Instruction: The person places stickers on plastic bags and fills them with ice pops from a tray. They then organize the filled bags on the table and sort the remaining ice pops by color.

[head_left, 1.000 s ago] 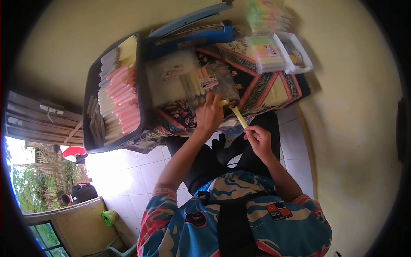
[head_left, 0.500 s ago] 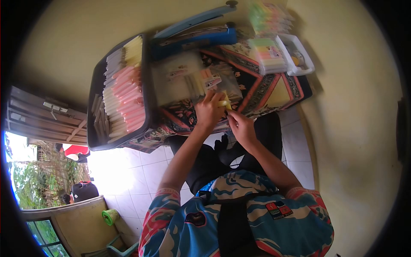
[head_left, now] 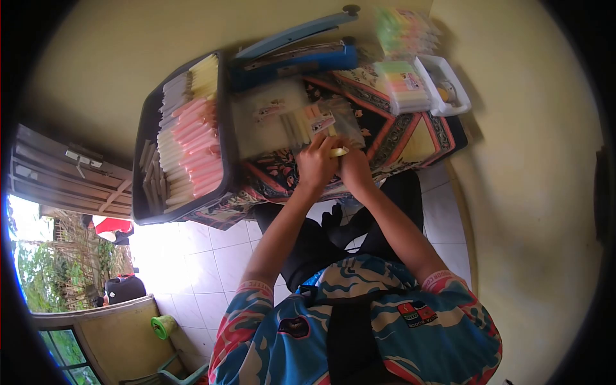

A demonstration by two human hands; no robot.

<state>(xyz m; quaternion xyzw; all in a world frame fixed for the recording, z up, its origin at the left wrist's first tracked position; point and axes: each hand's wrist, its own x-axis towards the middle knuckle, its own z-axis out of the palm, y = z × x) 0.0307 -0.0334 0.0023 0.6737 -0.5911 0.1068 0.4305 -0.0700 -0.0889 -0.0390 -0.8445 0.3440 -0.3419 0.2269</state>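
My left hand [head_left: 316,165] is closed at the near edge of the table, with a pale yellow stick [head_left: 339,152] poking out from its fingers to the right. Beside it, my right hand [head_left: 355,172] is curled in close, touching or nearly touching the left; its fingertips are hidden, and what they hold cannot be made out. Just beyond both hands lies a clear plastic bag [head_left: 350,128] with a printed label [head_left: 322,122] and several pale and pinkish sticks inside. To its left lie more clear bags [head_left: 253,131], flat and labelled.
A black tray [head_left: 228,154] of pink, white, yellow and greyish sticks stands at left. Behind are a blue sealer [head_left: 292,63] with its lever raised, filled packs [head_left: 403,90] and a white container [head_left: 463,106]. A patterned cloth [head_left: 378,151] covers the table.
My right hand has moved up and in against the left. The yellow stick, upright and longer in view before, now shows only a short end between the hands.
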